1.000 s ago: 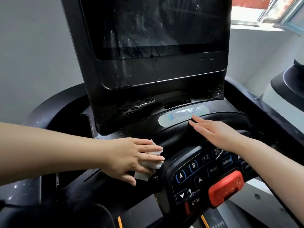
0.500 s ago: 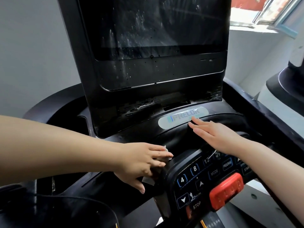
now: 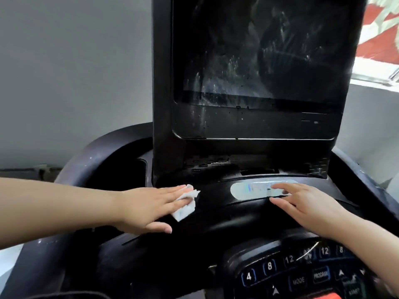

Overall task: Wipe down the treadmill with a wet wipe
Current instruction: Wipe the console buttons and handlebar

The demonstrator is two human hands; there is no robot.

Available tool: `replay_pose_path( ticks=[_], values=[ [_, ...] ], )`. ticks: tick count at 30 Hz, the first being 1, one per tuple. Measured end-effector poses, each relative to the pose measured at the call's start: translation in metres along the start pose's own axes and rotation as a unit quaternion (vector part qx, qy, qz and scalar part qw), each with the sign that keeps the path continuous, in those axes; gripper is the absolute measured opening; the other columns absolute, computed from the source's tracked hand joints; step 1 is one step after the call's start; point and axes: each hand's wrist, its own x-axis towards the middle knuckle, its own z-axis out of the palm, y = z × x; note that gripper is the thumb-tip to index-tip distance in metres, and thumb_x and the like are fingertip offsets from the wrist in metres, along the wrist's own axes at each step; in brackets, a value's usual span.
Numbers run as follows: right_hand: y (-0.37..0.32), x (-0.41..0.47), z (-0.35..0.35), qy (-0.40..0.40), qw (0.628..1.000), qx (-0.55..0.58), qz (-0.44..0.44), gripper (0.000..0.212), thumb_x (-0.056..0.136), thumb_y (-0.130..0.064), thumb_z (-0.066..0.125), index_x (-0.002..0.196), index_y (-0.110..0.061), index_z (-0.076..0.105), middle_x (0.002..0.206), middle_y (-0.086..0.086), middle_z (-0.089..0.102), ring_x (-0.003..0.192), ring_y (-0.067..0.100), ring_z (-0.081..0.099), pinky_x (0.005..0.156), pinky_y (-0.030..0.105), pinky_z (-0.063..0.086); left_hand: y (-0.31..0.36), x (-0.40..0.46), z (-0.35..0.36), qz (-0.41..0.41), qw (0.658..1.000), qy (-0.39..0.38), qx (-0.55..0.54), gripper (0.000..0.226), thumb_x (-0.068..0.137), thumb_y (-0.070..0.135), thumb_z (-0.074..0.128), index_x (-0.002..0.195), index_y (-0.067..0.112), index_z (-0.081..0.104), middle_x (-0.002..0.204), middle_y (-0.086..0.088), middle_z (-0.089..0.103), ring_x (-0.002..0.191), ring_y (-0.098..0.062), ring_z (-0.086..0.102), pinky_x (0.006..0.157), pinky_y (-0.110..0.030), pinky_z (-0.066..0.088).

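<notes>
A crumpled white wet wipe (image 3: 185, 203) is pressed flat under the left hand (image 3: 149, 209) on the glossy black treadmill console (image 3: 216, 214) — right hand (image 3: 306, 208) spread, fingers straight, on the pale oval logo plate (image 3: 241, 192); the grey wall (image 3: 71, 72) is seen behind.

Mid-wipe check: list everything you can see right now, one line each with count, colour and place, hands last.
treadmill console: one, black, fills centre
screen: one, black, streaked, upright at top centre
logo badge: one, pale, below the screen
button panel: one, black, white numerals, bottom right
wet wipe: one, white, left of the badge
wall: grey, left background
left hand: flat on the wipe
right hand: fingertips on the badge
</notes>
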Motion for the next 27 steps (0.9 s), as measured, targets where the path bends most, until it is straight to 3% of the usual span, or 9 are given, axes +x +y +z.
replay_pose_path(
  ticks=[2, 4, 5, 8, 12, 14, 17, 22, 27],
  values=[
    [0.001, 0.009, -0.002, 0.000, 1.000, -0.003, -0.016, 0.049, 0.097, -0.048, 0.031, 0.095, -0.024, 0.074, 0.140, -0.027, 0.039, 0.121, -0.002, 0.043, 0.098, 0.019, 0.034, -0.007, -0.002, -0.003, -0.036, 0.999, 0.023, 0.026, 0.081, 0.086, 0.064, 0.000, 0.148, 0.012, -0.008, 0.149, 0.003, -0.026, 0.137, -0.004, -0.029, 0.116, -0.026, -0.010],
    [0.000, 0.017, -0.004, 0.008, 0.999, -0.001, -0.039, 0.049, 0.098, -0.045, 0.032, 0.092, -0.022, 0.074, 0.138, -0.026, 0.042, 0.119, -0.001, 0.044, 0.096, 0.017, 0.033, -0.014, 0.005, -0.011, -0.028, 0.992, 0.065, 0.101, 0.077, 0.094, 0.057, -0.002, 0.150, 0.008, 0.017, 0.154, -0.004, -0.002, 0.144, -0.016, -0.002, 0.115, -0.032, -0.009],
    [-0.001, 0.020, -0.005, 0.011, 0.999, -0.005, -0.052, 0.049, 0.098, -0.045, 0.032, 0.092, -0.022, 0.074, 0.136, -0.025, 0.043, 0.118, 0.000, 0.044, 0.097, 0.018, 0.033, -0.018, 0.011, -0.016, -0.027, 0.989, 0.067, 0.132, 0.077, 0.094, 0.055, -0.006, 0.149, 0.009, 0.021, 0.155, -0.004, 0.003, 0.144, -0.017, 0.004, 0.114, -0.032, -0.011],
    [-0.002, 0.028, -0.007, 0.021, 0.996, -0.020, -0.089, 0.047, 0.099, -0.043, 0.030, 0.093, -0.024, 0.073, 0.132, -0.022, 0.047, 0.114, 0.003, 0.045, 0.099, 0.022, 0.032, -0.021, 0.040, -0.029, -0.028, 0.986, 0.060, 0.153, 0.087, 0.085, 0.058, -0.020, 0.151, 0.013, 0.015, 0.159, -0.002, 0.005, 0.146, -0.018, 0.000, 0.107, -0.029, -0.025],
    [0.001, 0.036, -0.004, 0.035, 0.992, -0.026, -0.121, 0.048, 0.099, -0.045, 0.030, 0.091, -0.024, 0.072, 0.127, -0.016, 0.051, 0.110, 0.006, 0.047, 0.097, 0.024, 0.034, -0.015, 0.072, -0.048, -0.059, 0.980, 0.044, 0.186, 0.074, 0.089, 0.054, -0.010, 0.152, 0.017, 0.006, 0.159, 0.000, 0.001, 0.146, -0.016, -0.006, 0.106, -0.027, -0.024],
    [0.001, 0.037, -0.003, 0.031, 0.991, -0.032, -0.127, 0.061, 0.095, -0.057, 0.018, 0.091, -0.025, 0.070, 0.124, -0.017, 0.049, 0.108, 0.005, 0.047, 0.096, 0.023, 0.033, -0.009, 0.085, -0.055, -0.080, 0.980, 0.016, 0.179, 0.062, 0.099, 0.050, 0.005, 0.152, 0.018, 0.004, 0.159, 0.000, 0.002, 0.146, -0.017, -0.008, 0.109, -0.028, -0.020],
    [0.003, 0.040, -0.002, 0.039, 0.989, -0.019, -0.143, 0.087, 0.075, -0.064, -0.007, 0.089, -0.026, 0.069, 0.119, -0.020, 0.049, 0.103, 0.003, 0.046, 0.093, 0.021, 0.034, -0.004, 0.105, -0.063, -0.092, 0.975, 0.039, 0.201, 0.064, 0.098, 0.052, 0.011, 0.152, 0.017, 0.006, 0.159, -0.003, 0.008, 0.146, -0.017, -0.007, 0.112, -0.030, -0.018],
    [0.008, 0.048, 0.001, 0.052, 0.980, -0.040, -0.187, 0.102, 0.070, -0.076, -0.018, 0.088, -0.026, 0.069, 0.113, -0.022, 0.048, 0.099, 0.002, 0.046, 0.088, 0.017, 0.031, -0.007, 0.100, -0.055, -0.077, 0.971, 0.075, 0.213, 0.069, 0.094, 0.053, 0.010, 0.152, 0.015, 0.007, 0.159, -0.004, 0.007, 0.146, -0.017, -0.008, 0.108, -0.028, -0.023],
    [0.010, 0.056, 0.000, 0.104, 0.964, -0.048, -0.240, 0.076, 0.092, -0.062, 0.005, 0.064, -0.027, 0.066, 0.094, -0.021, 0.056, 0.079, 0.002, 0.055, 0.076, 0.016, 0.035, -0.024, 0.035, -0.020, -0.051, 0.966, 0.121, 0.222, 0.078, 0.093, 0.060, 0.000, 0.149, 0.011, 0.020, 0.157, -0.010, 0.015, 0.141, -0.020, -0.007, 0.111, -0.029, -0.021]
  ],
)
